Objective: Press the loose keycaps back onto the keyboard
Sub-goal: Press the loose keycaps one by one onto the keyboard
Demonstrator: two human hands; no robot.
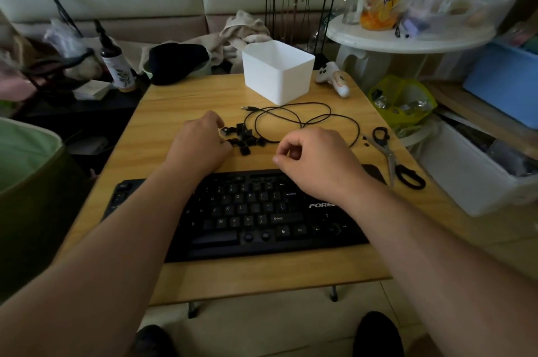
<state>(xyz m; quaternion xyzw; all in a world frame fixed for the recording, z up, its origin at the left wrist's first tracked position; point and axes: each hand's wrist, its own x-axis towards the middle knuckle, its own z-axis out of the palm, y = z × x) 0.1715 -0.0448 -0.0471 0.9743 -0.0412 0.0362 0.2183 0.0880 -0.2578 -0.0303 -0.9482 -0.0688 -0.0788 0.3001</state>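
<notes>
Keyboard [256,211] lay nearest; left hand [201,144] curled at keycap pile [243,138], grip unclear; right hand [317,158] curled, contents unclear.

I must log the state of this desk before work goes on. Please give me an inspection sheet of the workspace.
Surface: small wooden table on folding legs.
Job's things: black keyboard at the near edge, with open key sockets in its bottom row; pile of loose keycaps behind it.
Clutter: white box, scissors, white game controller.
Grippers: left hand rests at the keycaps, fingers curled among them; right hand hovers over the keyboard's far edge, fingers curled; whether it pinches anything cannot be told.
Cables: thin black cable looped behind the keycaps, plug end free.
Surroundings: round white side table at right, spray bottle at left.
</notes>
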